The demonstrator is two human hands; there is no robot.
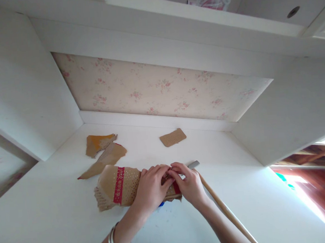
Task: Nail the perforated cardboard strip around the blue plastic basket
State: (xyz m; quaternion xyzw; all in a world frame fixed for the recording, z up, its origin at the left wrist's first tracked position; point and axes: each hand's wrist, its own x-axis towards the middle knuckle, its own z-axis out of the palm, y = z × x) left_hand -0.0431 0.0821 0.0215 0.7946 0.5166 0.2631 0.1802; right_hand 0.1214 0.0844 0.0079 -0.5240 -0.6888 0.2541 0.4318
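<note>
A torn brown piece of cardboard lies on the white desktop, printed with a red band and pale dots. Its left end is ragged. My left hand rests over its right half, thumb and fingers closed on it. At the cardboard's right end, my right hand pinches the edge, its fingertips close to those of the left. What lies between the fingertips is mostly covered. A bit of a blue object shows under the cardboard's near edge.
Torn cardboard scraps lie at the back left, and a small rectangular cardboard piece sits behind my hands. Beside my right arm runs a long wooden stick; a flat grey metal piece shows near its far end. White panels stand on both sides.
</note>
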